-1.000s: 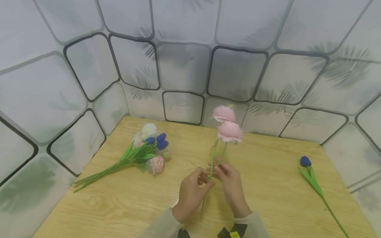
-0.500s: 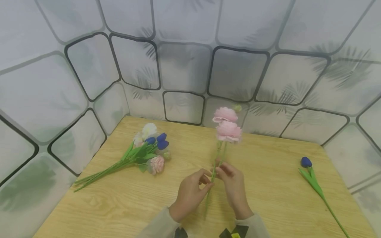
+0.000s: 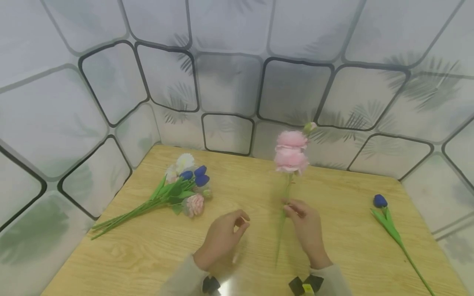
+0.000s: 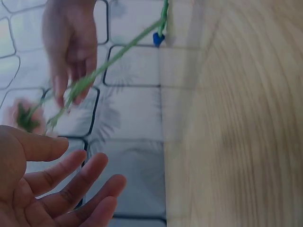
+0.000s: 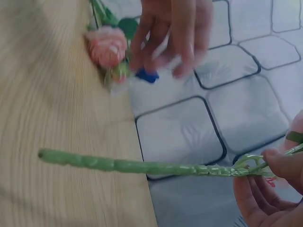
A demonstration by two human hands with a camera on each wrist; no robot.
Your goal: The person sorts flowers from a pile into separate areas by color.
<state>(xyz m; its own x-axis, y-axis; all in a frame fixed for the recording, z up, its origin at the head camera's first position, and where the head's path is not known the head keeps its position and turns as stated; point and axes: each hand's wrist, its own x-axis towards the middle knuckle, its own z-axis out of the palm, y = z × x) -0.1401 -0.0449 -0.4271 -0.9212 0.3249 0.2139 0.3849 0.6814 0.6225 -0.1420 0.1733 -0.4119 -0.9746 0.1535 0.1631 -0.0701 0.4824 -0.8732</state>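
Note:
My right hand [image 3: 307, 228] pinches the green stem [image 5: 142, 167] of an artificial pink flower [image 3: 291, 160] between thumb and fingers. Two full pink blooms and a small bud [image 3: 309, 128] top that stem, which stands nearly upright over the table. In the right wrist view the stem's cut end points left and its side shoot lies at my fingertips. My left hand [image 3: 224, 234] is apart from the stem, to its left, with fingers loosely bent and nothing in them. The left wrist view shows those fingers [image 4: 71, 184] spread, the flower beyond them.
On the left of the wooden table [image 3: 237, 185] lies a bunch of artificial flowers: blue tulips [image 3: 201, 180], a white bloom [image 3: 185, 163] and a pale pink one [image 3: 195, 204]. A single blue tulip [image 3: 379, 201] lies at the right. A patterned cloth wall surrounds the back and sides.
My left hand has let go of the pink flower's stem and moved left. My right hand has carried the flower a little to the right, and its bud now shows more fully.

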